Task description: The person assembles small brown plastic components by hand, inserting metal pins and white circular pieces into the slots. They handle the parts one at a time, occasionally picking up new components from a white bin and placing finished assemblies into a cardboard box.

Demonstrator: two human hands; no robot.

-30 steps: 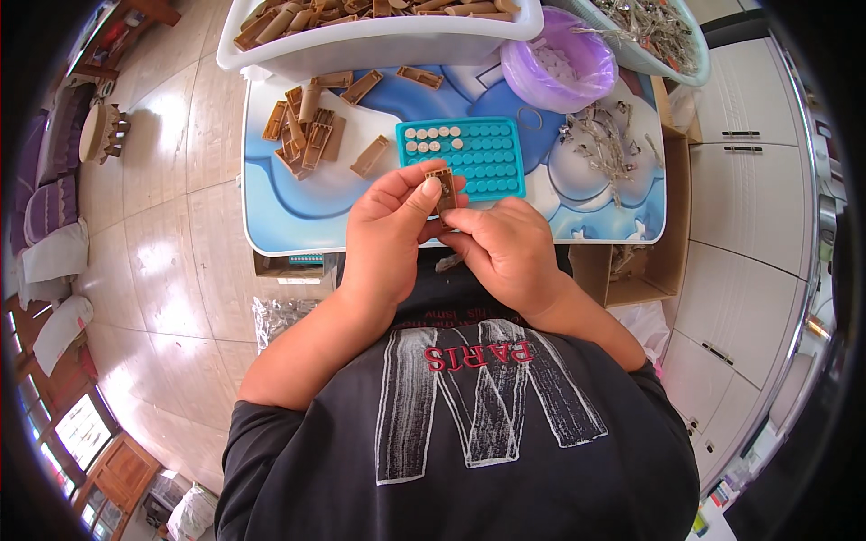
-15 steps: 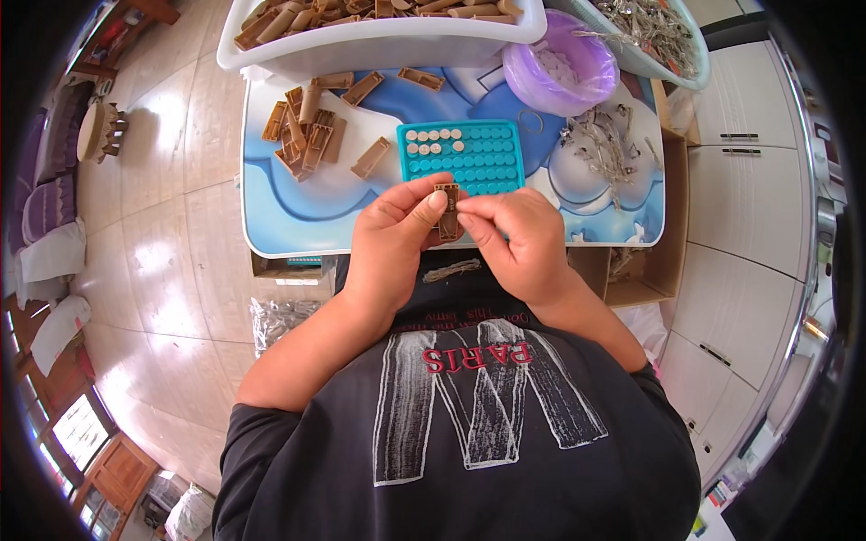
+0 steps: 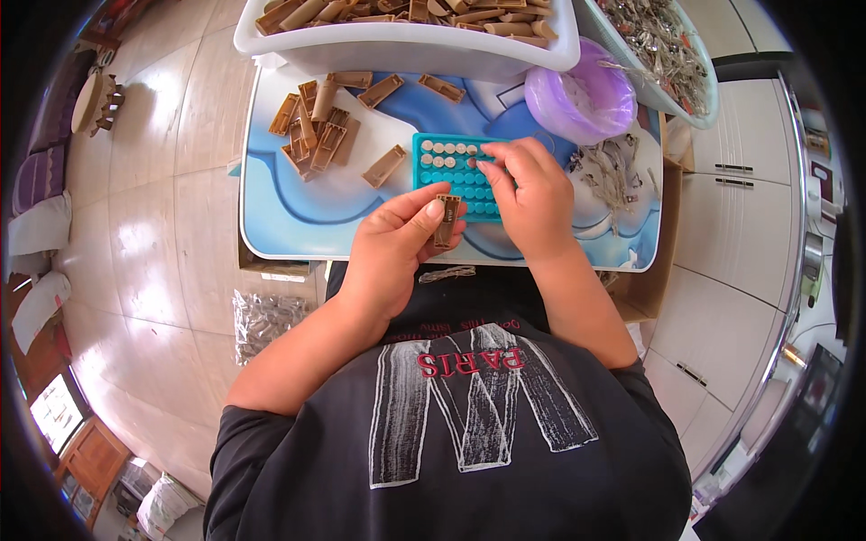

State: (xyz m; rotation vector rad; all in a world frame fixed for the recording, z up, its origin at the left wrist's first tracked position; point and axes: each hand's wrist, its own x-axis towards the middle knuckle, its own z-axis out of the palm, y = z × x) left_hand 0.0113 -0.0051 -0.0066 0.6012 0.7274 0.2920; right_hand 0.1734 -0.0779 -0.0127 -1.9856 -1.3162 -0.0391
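My left hand (image 3: 397,236) holds a small brown plastic casing (image 3: 446,222) upright between thumb and fingers, its hollow side facing up at me. Beyond it lies a teal tray (image 3: 420,187) with rows of round pockets. Small white discs (image 3: 438,161) sit in the two far rows. Over the tray's right part, my right hand (image 3: 534,191) has thumb and forefinger drawn together in a pinch beside the last disc of the second row. Whatever is between those fingertips is too small to make out, and the hand covers the right-hand pockets.
Loose brown casings (image 3: 329,144) are piled on the table's left. Behind stands a white bin (image 3: 406,38) full of casings. A purple basin (image 3: 577,99), a greenish basket (image 3: 699,108) and a heap of thin wired parts (image 3: 609,176) are on the right.
My right hand has moved from the brown casing forward to the tray. My left hand still holds the casing, a little lower. The whole view has shifted slightly.
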